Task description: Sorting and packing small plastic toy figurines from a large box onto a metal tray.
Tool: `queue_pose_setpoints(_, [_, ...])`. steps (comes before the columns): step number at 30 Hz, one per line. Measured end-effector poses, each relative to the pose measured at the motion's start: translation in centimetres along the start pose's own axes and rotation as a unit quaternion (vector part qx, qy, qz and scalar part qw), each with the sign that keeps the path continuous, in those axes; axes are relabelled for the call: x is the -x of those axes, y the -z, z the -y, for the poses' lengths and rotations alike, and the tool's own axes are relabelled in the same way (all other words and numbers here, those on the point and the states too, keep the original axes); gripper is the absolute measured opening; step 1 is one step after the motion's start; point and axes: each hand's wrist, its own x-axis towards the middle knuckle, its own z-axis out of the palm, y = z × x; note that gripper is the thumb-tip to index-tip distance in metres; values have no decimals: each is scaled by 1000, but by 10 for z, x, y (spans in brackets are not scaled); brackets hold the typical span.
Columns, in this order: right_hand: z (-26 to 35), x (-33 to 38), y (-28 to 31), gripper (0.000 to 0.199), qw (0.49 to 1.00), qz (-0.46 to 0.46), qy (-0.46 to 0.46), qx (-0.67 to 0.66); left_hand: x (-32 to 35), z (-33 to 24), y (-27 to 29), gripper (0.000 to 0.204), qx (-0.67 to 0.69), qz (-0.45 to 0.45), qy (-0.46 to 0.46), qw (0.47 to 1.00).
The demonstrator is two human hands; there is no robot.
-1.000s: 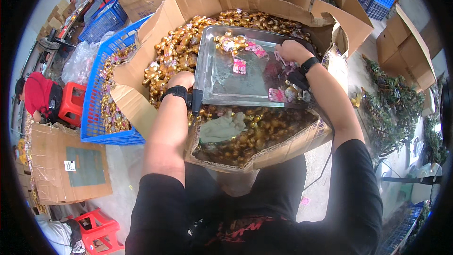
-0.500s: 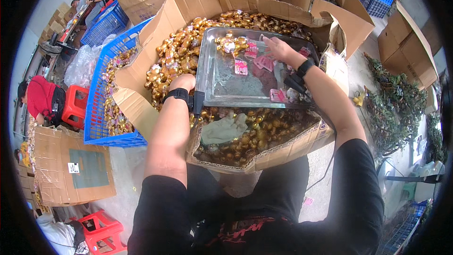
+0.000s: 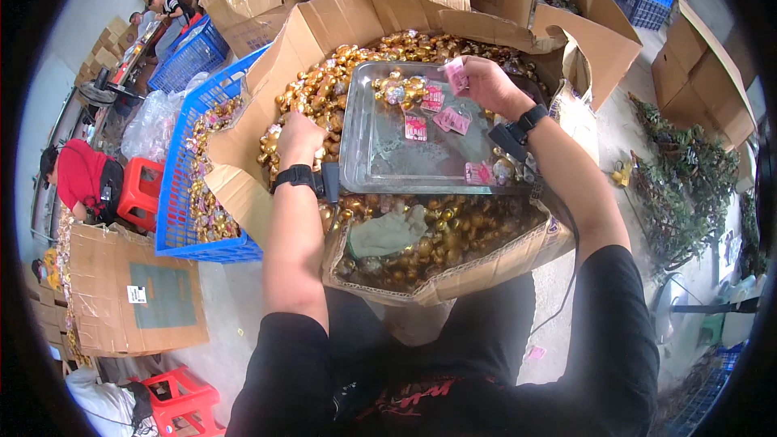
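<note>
My right hand (image 3: 490, 87) is raised over the far right of a clear plastic tray (image 3: 380, 182), pinching a pink printed card (image 3: 456, 76). In the tray lie more pink cards (image 3: 415, 128), a bunch of gold baubles (image 3: 395, 91) and a small pale cluster by the near right corner. Left of the tray, my left hand (image 3: 299, 139) is closed with its fingers curled down over the heap of gold baubles (image 3: 340, 73); what it grips is hidden. The tray rests on the heap inside a large open cardboard box (image 3: 340, 12).
A blue crate (image 3: 174, 210) of gold baubles stands against the box's left side. A whitish cloth (image 3: 388, 231) lies on the baubles nearest me. Red stools (image 3: 142, 194), a carton (image 3: 133, 291), green artificial branches (image 3: 680, 186) and other seated people surround the spot.
My right hand has gone from open fingers over the tray to pinching a pink card, slightly farther up. My left hand has shifted left, away from the tray's edge.
</note>
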Motion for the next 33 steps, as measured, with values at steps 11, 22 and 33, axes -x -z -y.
queue_pose_setpoints(11, [2, -4, -32, 18, 999, -14, 36, -21, 29, -71, -33, 53, 445, -81, -296, 841])
queue_pose_setpoints(22, [4, 8, -62, 17, 992, 11, 42, 118, 49, -89, -42, 44, 533, 207, -355, 739])
queue_pose_setpoints(33, [14, 12, -55, 35, 886, 40, 127, 443, 48, -87, -43, 44, 506, 258, -375, 733])
